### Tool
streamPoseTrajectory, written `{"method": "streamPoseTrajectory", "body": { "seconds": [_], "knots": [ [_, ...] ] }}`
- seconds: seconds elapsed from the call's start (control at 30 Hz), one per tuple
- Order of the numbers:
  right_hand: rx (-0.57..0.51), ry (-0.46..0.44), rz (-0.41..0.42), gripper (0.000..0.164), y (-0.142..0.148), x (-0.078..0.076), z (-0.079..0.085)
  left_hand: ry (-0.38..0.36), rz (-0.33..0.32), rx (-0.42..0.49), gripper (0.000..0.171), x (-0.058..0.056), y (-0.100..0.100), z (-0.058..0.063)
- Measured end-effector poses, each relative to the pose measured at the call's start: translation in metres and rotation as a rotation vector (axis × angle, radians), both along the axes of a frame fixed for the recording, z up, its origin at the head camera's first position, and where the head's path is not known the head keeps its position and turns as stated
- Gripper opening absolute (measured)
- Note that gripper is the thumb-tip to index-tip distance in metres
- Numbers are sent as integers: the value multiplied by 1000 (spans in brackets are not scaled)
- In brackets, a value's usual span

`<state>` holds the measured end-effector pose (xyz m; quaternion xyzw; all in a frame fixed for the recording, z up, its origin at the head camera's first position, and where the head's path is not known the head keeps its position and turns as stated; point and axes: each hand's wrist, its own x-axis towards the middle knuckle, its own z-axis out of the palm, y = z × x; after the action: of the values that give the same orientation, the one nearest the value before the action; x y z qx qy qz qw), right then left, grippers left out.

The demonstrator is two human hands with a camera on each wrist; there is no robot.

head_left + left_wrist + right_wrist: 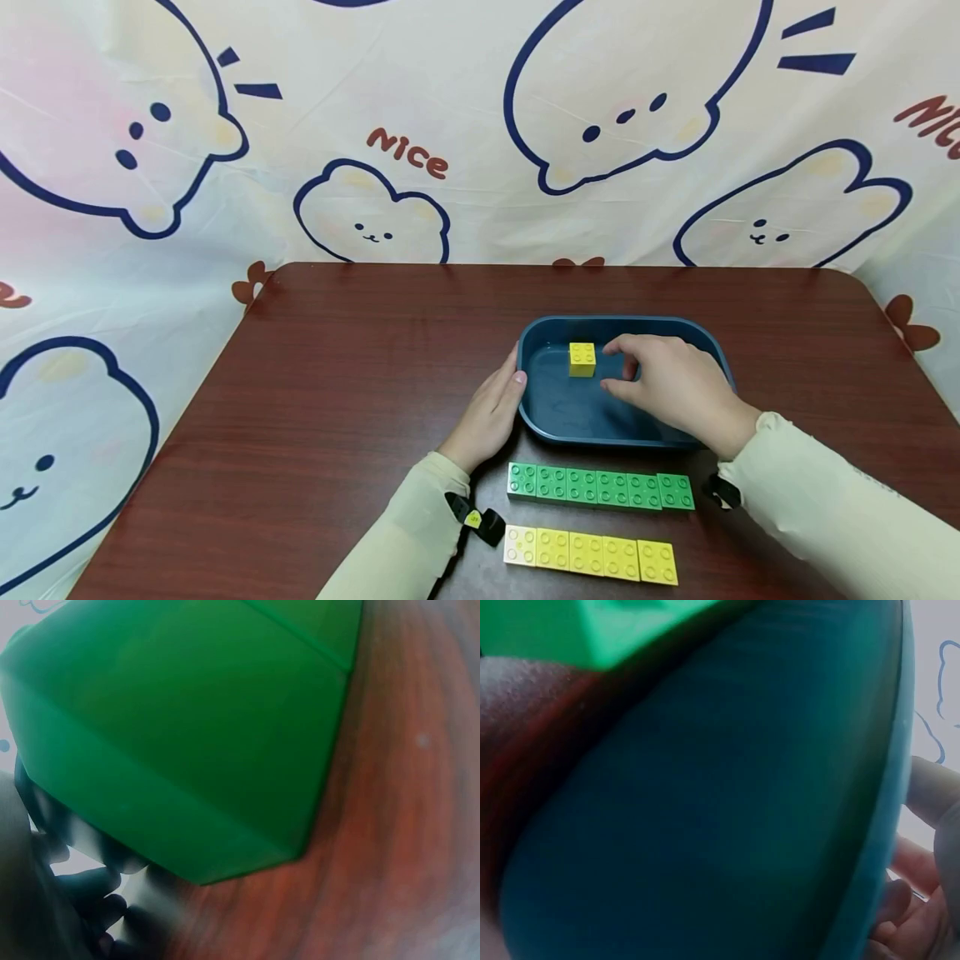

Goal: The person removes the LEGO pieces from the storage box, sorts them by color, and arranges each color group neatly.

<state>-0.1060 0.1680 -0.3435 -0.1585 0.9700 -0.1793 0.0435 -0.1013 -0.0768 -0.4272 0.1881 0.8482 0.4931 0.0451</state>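
A dark blue tray [562, 414] stands right of the table's middle. Inside it sits one yellow toy brick [582, 360], studs up. My right hand [671, 382] is over the tray, just right of this brick, thumb and index finger spread with a gap between them and the brick. Against the tray's left wall rests my left hand [486, 417], its fingers fairly straight and the thumb at the rim. In the right wrist view the tray's side [705, 810] fills the middle, with right-hand fingers [922, 922] beyond its rim.
Nearer than the tray lies a row of green bricks [597, 487], set end to end. A row of yellow bricks [588, 553] runs in front of that, close to the left wrist camera [491, 527]. A patterned cloth [480, 100] hangs behind the brown table [360, 375].
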Motion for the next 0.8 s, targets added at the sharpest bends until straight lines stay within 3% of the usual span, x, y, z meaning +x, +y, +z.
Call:
{"method": "streamPoseTrajectory", "body": {
  "seconds": [0.2, 0.53, 0.8],
  "knots": [
    [-2, -44, -1, 45, -7, -10, 2, -8, -20, 14, 51, 0, 0, 0],
    [60, -121, -26, 51, -18, -27, -2, -8, 0, -12, 52, 0, -1, 0],
    [95, -154, -24, 50, -20, -31, -7, -1, -9, -1, 52, 0, 0, 0]
  ]
}}
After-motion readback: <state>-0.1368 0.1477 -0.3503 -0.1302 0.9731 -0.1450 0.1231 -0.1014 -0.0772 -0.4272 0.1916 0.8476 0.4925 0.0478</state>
